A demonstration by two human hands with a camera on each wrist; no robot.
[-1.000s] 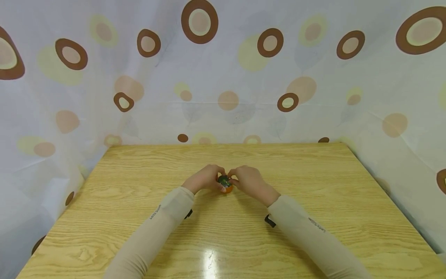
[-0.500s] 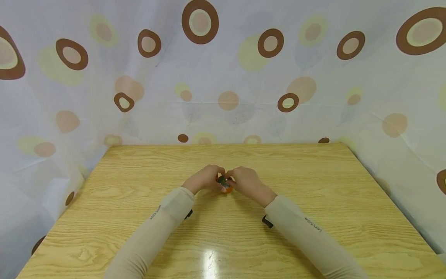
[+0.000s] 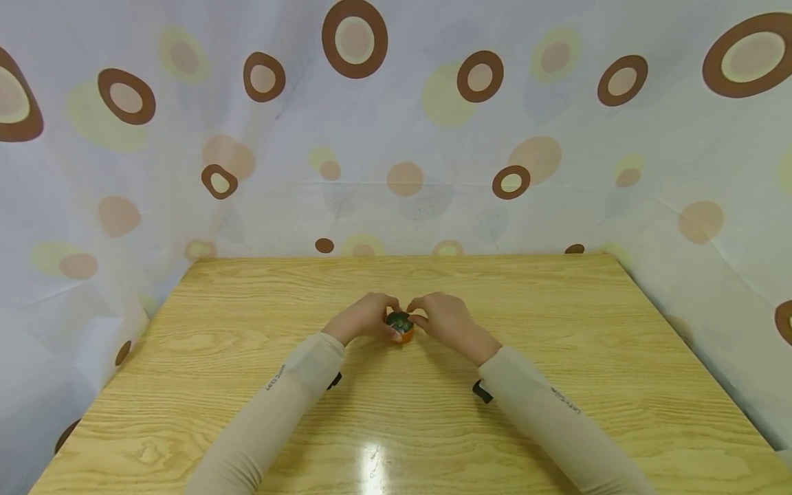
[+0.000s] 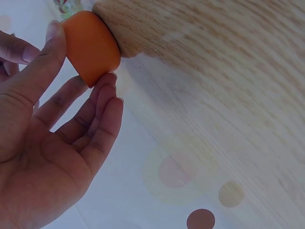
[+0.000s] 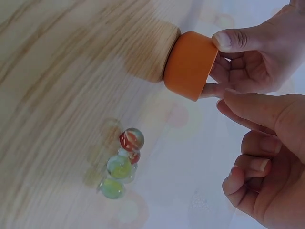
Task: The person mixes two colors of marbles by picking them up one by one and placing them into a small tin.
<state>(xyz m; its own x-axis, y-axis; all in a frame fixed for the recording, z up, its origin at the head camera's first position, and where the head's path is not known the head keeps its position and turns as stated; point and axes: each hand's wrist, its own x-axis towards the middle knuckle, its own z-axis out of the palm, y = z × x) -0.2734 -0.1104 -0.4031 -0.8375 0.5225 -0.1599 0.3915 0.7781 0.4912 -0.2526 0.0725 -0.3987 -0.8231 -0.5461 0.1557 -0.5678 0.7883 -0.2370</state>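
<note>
- Holding the orange cup is the left hand: thumb on one side near the rim, fingertips on the other. Reads as a light steadying pinch, not a full wrap.
- Cup location: standing upright on the wood table, mouth up, between the two hands. Inside looks dark green with glints from above; can't resolve the contents.
- Right hand: just beside the rim, thumb and index tips close together with a gap between them, nothing visible in it. Other fingers loosely curled. No grasp on anything.
- Cup handling, my guess: light, stiff wall, smooth matte finish. Probably tips or skids easily if bumped up high, so a second contact point is worth having.
- Best hold: opposite sides of the wall, a bit below the rim. Keeps the mouth free, and lower should be steadier.
- Marbles: small cluster on the table near the cup, glassy, red and yellow-green swirls. Some overlap, so no firm count.
- Marble handling, also a guess: hard, slick, quick to roll, heavy for their size. Take one at its widest, thumb against index; pinching above the middle likely squirts it out.
</note>
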